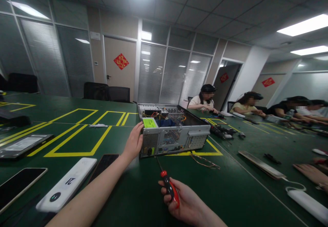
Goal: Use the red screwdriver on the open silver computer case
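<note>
Brushed grey sheet metal, punched with round holes and mesh grilles, forms the box-shaped, open-topped computer case (183, 137) lying on a smooth dark-green counter (123, 189) marked with flat yellow tape (69, 154). Thin coloured wires (154, 114) tangle inside, behind a glossy yellow-green label (149, 123) at one corner. A person's left hand (133, 141) rests against that corner, its grip loosely open, fingers extended along the metal. The right hand (183, 199) has its grip closed around a rounded red-and-black screwdriver (171, 190), its slim metal shaft pointing to the case's lower edge; whether the tip touches cannot be told
</note>
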Available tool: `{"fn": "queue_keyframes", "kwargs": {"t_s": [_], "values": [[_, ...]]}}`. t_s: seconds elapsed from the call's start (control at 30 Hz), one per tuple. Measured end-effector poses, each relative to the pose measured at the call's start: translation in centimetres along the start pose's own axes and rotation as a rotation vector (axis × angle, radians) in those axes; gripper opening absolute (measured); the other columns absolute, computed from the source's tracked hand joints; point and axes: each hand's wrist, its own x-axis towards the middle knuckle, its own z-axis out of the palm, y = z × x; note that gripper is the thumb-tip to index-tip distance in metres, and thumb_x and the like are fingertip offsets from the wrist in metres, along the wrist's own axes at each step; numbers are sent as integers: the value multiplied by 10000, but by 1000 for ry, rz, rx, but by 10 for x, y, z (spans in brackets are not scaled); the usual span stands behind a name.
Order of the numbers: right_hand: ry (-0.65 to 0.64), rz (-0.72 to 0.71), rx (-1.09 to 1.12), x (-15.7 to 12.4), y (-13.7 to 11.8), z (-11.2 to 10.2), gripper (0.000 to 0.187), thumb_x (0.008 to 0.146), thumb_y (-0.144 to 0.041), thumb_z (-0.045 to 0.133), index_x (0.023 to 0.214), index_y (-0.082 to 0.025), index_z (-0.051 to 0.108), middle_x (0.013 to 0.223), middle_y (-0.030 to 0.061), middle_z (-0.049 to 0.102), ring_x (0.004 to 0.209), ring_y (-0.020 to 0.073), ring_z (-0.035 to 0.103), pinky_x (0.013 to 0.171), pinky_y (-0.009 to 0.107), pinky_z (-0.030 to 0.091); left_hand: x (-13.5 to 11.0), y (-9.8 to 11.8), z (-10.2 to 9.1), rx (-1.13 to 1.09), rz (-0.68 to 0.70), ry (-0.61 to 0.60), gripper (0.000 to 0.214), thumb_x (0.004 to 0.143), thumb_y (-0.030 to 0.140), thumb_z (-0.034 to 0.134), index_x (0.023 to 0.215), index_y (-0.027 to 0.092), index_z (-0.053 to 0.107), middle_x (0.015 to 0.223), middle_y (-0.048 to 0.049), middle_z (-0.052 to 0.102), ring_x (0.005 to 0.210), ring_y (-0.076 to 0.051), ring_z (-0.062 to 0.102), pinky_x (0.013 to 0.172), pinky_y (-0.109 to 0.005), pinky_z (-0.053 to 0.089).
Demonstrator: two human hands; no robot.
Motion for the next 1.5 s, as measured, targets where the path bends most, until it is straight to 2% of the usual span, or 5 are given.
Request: {"fn": "queue_keyframes", "kwargs": {"t_s": [0.13,0.43,0.77,1.13,1.5], "values": [[14,-51,48,-2,-1,1,268,869,-333,491,725,-111,531,600,-2,519,420,11,413,323,57,231,0,1,0,-7,-10,-9,427,928,263,290,1350,199,307,1404,-114,366,1319,-225,328,1087,-476,295],[16,14,-65,0,0,1,315,877,-389,443,928,-108,577,666,36,618,564,128,607,456,198,468,0,0,-1,-10,3,-8,425,924,247,300,1345,192,308,1402,-116,363,1322,-215,320,1096,-461,285],[48,-29,16,-6,0,4,234,853,-286,514,729,-89,531,561,-12,500,396,1,407,321,53,247,0,0,0,-20,1,-1,426,923,244,297,1345,188,315,1401,-115,365,1323,-212,321,1097,-454,282],[143,-89,-99,-4,3,6,259,838,-351,509,857,-104,582,666,27,640,551,116,611,475,206,499,0,0,0,-18,-2,-1,424,926,256,293,1345,199,312,1400,-113,366,1319,-218,327,1092,-469,285],[16,-51,-19,-3,-1,1,244,836,-311,457,850,-97,573,652,18,584,497,60,501,369,107,318,0,0,0,-19,-2,-4,430,924,247,292,1350,194,308,1401,-114,365,1322,-214,324,1094,-462,283]]}}
